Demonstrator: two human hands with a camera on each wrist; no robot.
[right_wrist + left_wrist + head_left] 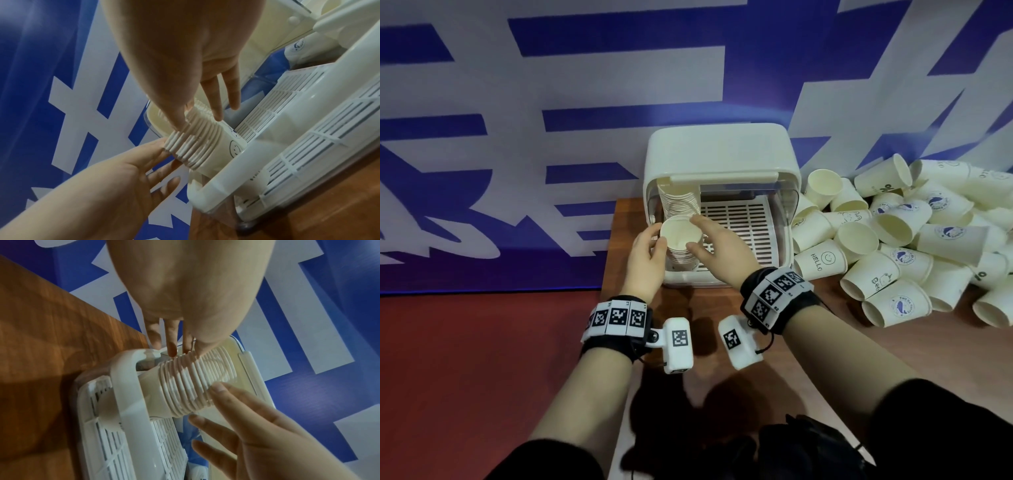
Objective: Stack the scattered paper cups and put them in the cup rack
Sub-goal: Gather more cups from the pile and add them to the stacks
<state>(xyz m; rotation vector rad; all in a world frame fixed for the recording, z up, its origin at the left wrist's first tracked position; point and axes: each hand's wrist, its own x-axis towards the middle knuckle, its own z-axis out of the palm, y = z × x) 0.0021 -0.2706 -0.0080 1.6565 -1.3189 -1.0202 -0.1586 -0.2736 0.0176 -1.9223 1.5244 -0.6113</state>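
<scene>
A blue wall banner (592, 102) with large white characters stands behind a wood-grain table (626, 240), whose back edge meets the banner, while a dark red floor (465, 359) spreads past the table's left edge.

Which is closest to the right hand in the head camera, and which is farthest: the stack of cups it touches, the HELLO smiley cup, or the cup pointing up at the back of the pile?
1. Stack of cups, at the right hand.
2. HELLO cup, just right of the rack.
3. Back cup, far right by the wall.
</scene>
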